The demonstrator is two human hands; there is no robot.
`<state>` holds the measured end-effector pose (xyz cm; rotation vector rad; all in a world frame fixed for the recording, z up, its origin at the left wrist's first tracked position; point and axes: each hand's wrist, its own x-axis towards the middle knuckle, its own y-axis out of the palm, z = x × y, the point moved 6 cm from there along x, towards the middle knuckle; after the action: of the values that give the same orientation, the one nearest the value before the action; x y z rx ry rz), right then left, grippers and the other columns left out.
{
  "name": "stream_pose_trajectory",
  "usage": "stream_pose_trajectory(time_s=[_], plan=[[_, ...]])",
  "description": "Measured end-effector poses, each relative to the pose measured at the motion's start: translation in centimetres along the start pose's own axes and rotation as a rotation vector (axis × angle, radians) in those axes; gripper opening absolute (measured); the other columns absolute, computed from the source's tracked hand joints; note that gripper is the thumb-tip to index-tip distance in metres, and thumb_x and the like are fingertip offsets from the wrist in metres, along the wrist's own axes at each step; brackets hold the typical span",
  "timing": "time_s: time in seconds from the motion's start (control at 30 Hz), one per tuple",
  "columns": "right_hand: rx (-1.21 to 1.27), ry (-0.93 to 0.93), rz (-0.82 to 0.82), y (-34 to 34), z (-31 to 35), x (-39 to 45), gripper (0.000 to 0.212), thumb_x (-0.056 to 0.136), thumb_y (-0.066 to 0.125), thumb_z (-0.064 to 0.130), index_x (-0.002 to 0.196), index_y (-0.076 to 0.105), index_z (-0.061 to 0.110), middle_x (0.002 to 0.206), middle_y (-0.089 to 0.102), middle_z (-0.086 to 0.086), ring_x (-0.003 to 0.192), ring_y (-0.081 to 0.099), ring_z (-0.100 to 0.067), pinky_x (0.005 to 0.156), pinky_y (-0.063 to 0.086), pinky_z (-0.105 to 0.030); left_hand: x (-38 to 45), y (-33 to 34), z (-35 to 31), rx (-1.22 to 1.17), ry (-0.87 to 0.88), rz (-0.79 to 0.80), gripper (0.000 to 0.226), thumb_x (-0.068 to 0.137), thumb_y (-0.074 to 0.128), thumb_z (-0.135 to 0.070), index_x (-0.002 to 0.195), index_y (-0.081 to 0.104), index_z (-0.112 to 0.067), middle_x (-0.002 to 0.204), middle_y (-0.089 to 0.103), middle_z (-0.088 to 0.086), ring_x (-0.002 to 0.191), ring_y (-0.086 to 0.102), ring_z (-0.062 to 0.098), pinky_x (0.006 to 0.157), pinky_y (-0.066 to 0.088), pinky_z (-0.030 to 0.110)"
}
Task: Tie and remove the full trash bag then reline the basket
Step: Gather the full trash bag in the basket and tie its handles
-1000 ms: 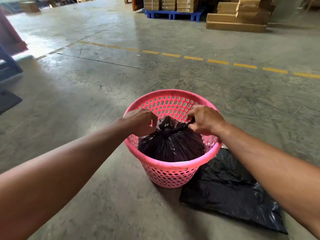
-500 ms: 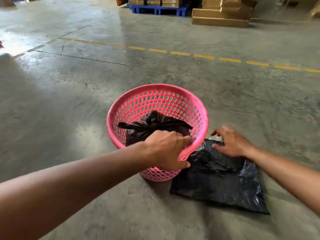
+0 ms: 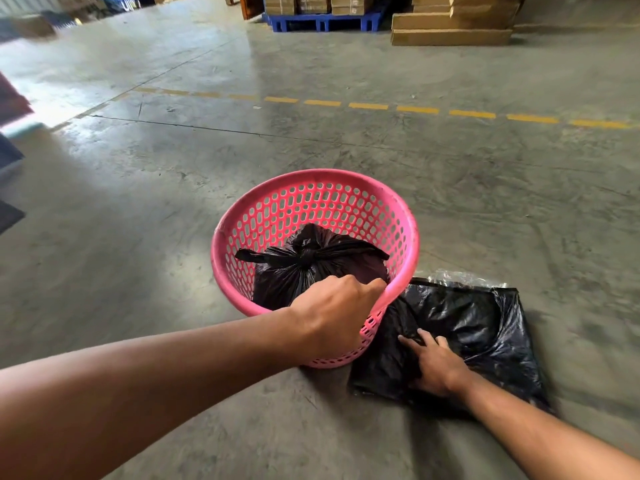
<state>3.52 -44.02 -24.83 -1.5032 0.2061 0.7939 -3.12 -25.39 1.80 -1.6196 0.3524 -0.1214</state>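
Note:
A pink perforated basket [image 3: 322, 181] stands on the concrete floor with a full black trash bag [image 3: 304, 268] inside, its top knotted with two ends sticking out sideways. My left hand [image 3: 332, 317] grips the near rim of the basket, fingers hooked over the edge. A flat pack of new black bags [image 3: 467, 327] lies on the floor to the right, touching the basket's base. My right hand [image 3: 433, 365] rests on the pack's near left part, fingers spread and pressing on the plastic.
Bare concrete floor surrounds the basket. A dashed yellow line [image 3: 367, 106] crosses the floor further off. Stacked cardboard boxes [image 3: 450, 29] and a blue pallet [image 3: 322, 22] stand at the far end. Dark objects sit at the left edge [image 3: 8, 157].
Both hands let go of the knotted bag ends. My left hand took hold of the basket's near rim; my right hand dropped onto the flat pack and slid toward its near left corner.

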Motion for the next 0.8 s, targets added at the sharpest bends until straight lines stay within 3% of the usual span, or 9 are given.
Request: stream_pose_trajectory(time_s=[0.07, 0.17, 0.3, 0.37, 0.43, 0.5, 0.57, 0.63, 0.8], plan=[[0.001, 0.011, -0.001, 0.2, 0.0, 0.1, 0.107, 0.069, 0.066, 0.065, 0.157, 0.007, 0.048, 0.169, 0.006, -0.005, 0.147, 0.022, -0.039, 0.114, 0.04, -0.05, -0.3, 0.2, 0.2, 0.0, -0.01, 0.012, 0.038, 0.08, 0.058, -0.009, 0.115, 0.045, -0.018, 0.063, 0.032, -0.003, 0.08, 0.066, 0.044, 0.057, 0.036, 0.037], [0.041, 0.032, 0.021, -0.5, -0.2, 0.0, 0.109, 0.062, 0.064, 0.066, 0.155, 0.011, 0.051, 0.168, 0.009, -0.003, 0.148, 0.022, -0.037, 0.113, 0.04, -0.055, -0.8, 0.3, 0.9, -0.008, 0.033, 0.012, 0.034, 0.082, 0.058, -0.015, 0.112, 0.044, -0.021, 0.065, 0.039, -0.001, 0.077, 0.066, 0.042, 0.055, 0.041, 0.038], [0.177, 0.037, -0.152, -5.3, -0.1, -0.1, 0.08, 0.071, 0.052, 0.062, 0.147, 0.041, 0.04, 0.157, 0.037, -0.004, 0.144, 0.038, -0.033, 0.109, 0.041, -0.056, -1.6, -1.2, 2.0, -0.028, 0.087, -0.052, 0.044, 0.075, 0.056, -0.062, 0.104, 0.05, -0.029, 0.09, 0.066, -0.004, 0.079, 0.066, 0.028, 0.064, 0.052, 0.037], [0.408, 0.02, -0.365, -10.1, 0.1, -0.6, 0.055, 0.08, 0.041, 0.054, 0.121, 0.065, 0.027, 0.127, 0.065, -0.012, 0.12, 0.062, -0.035, 0.097, 0.05, -0.046, -1.1, -2.7, 3.5, -0.151, 0.012, -0.152, 0.052, 0.074, 0.05, -0.073, 0.101, 0.056, -0.029, 0.09, 0.063, -0.01, 0.08, 0.062, 0.02, 0.068, 0.052, 0.035], [0.777, 0.06, -0.56, -15.3, 0.2, -1.7, 0.041, 0.09, 0.036, 0.046, 0.092, 0.071, 0.023, 0.089, 0.075, -0.011, 0.081, 0.074, -0.031, 0.077, 0.055, -0.039, 0.0, -3.9, 5.8, -0.225, -0.035, -0.299, 0.041, 0.077, 0.051, -0.064, 0.097, 0.058, -0.029, 0.093, 0.058, -0.009, 0.08, 0.061, 0.019, 0.069, 0.054, 0.037], [1.074, 0.026, -0.71, -20.5, 0.8, -3.3, 0.049, 0.091, 0.036, 0.052, 0.086, 0.071, 0.018, 0.068, 0.07, -0.009, 0.047, 0.064, -0.021, 0.054, 0.049, -0.033, 1.5, -3.5, 8.5, -0.142, -0.114, -0.29, 0.046, 0.077, 0.052, -0.059, 0.109, 0.055, -0.027, 0.106, 0.054, -0.001, 0.086, 0.061, 0.025, 0.069, 0.055, 0.04], [1.215, -0.061, -0.739, -24.5, 2.0, -4.4, 0.059, 0.088, 0.039, 0.062, 0.091, 0.07, 0.012, 0.062, 0.065, -0.012, 0.039, 0.056, -0.021, 0.046, 0.039, -0.027, 3.0, -1.8, 11.0, 0.044, -0.216, -0.133, 0.062, 0.078, 0.057, -0.058, 0.131, 0.048, -0.027, 0.12, 0.047, 0.007, 0.092, 0.061, 0.031, 0.068, 0.053, 0.039], [1.15, -0.096, -0.721, -27.0, 3.7, -5.2, 0.056, 0.086, 0.046, 0.063, 0.094, 0.069, 0.013, 0.062, 0.065, -0.01, 0.045, 0.056, -0.022, 0.05, 0.04, -0.027, 3.9, -0.5, 12.0, 0.104, -0.243, -0.041, 0.069, 0.078, 0.064, -0.057, 0.137, 0.046, -0.025, 0.124, 0.046, 0.011, 0.089, 0.062, 0.033, 0.07, 0.056, 0.042], [0.725, -0.074, -0.682, -28.2, 5.4, -5.9, 0.022, 0.096, 0.056, 0.037, 0.103, 0.067, 0.02, 0.078, 0.073, -0.004, 0.057, 0.066, -0.02, 0.046, 0.042, -0.018, 5.6, 1.3, 12.8, 0.024, -0.185, -0.021, 0.048, 0.077, 0.076, -0.042, 0.11, 0.065, -0.009, 0.105, 0.068, 0.009, 0.087, 0.068, 0.03, 0.069, 0.057, 0.036]])
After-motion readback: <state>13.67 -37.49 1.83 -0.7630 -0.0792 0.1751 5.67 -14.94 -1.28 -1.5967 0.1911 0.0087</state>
